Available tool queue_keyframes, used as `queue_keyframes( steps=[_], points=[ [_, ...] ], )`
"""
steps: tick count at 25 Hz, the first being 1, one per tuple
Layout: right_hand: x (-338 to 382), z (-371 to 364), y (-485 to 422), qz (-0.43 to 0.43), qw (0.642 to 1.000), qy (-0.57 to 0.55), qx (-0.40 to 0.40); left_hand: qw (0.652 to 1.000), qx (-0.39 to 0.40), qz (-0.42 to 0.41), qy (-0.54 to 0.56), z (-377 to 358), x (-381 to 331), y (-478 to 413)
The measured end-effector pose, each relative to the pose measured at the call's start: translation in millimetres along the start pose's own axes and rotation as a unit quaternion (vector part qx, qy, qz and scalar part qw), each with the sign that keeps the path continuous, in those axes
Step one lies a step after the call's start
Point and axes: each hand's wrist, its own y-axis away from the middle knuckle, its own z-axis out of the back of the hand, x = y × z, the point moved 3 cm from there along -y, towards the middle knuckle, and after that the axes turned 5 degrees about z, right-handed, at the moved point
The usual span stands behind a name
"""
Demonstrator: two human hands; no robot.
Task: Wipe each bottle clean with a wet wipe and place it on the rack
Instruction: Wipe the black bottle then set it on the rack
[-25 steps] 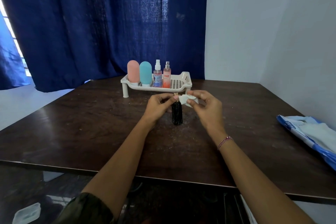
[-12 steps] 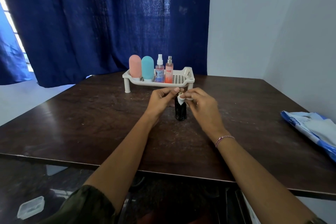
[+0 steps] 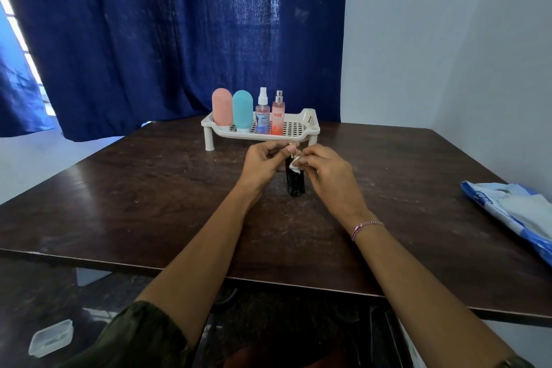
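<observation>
My left hand (image 3: 263, 163) pinches the dark bottle (image 3: 295, 184) by its top, just before the rack (image 3: 310, 129); my right hand (image 3: 325, 170) pinches the wet wipe (image 3: 294, 164) against its neck. Probably slick, breakable: hold the body.

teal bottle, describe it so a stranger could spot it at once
On the dark table, a white rack stands before the blue curtain. The teal bottle is second from the rack's left end. Round-topped like its pink neighbour, only it is blue-green.
</observation>
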Motion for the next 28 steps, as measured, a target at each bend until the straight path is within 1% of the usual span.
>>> queue_keyframes(
  steps=[4,7,11,15,17,22,23,26,28],
  points=[
    [1.5,-0.7,1.8,-0.032,0.999,-0.029,-0.03,1.0,0.003,-0.002,0.004,-1.0,-0.3,0.1],
    [2.0,-4.1,2.7,-0.058,0.997,-0.038,-0.037,1.0,-0.001,0.006,0.02,-0.9,0.9,-0.5],
    [1.5,-2.6,5.1,-0.062,0.998,-0.008,-0.027,0.999,-0.006,0.023,0.043,0.7,3.6,-0.9],
    [-2.0,0.5,4.0,-0.086,0.992,-0.065,-0.069,0.999,0.01,0.02,0.026,-3.0,2.0,-0.2],
    [0.7,-3.0,3.0,-0.069,0.993,-0.08,-0.043,1.0,0.01,0.013,0.027,-2.1,1.3,-0.4],
    [1.4,-12.2,5.0,-0.025,0.991,-0.112,0.069,0.998,-0.016,0.025,0.054,4.8,2.2,-0.9],
    [-0.9,-11.5,5.0,-0.017,0.991,-0.105,0.081,0.998,-0.017,0.029,0.056,5.3,2.7,-1.2],
    [-5.3,-6.6,3.6,-0.002,0.994,-0.072,0.077,0.998,-0.022,0.032,0.05,4.6,3.0,-2.1],
    [-4.7,-5.9,3.0,0.006,0.995,-0.049,0.09,0.998,-0.026,0.037,0.047,4.4,3.1,-2.2]
  ],
)
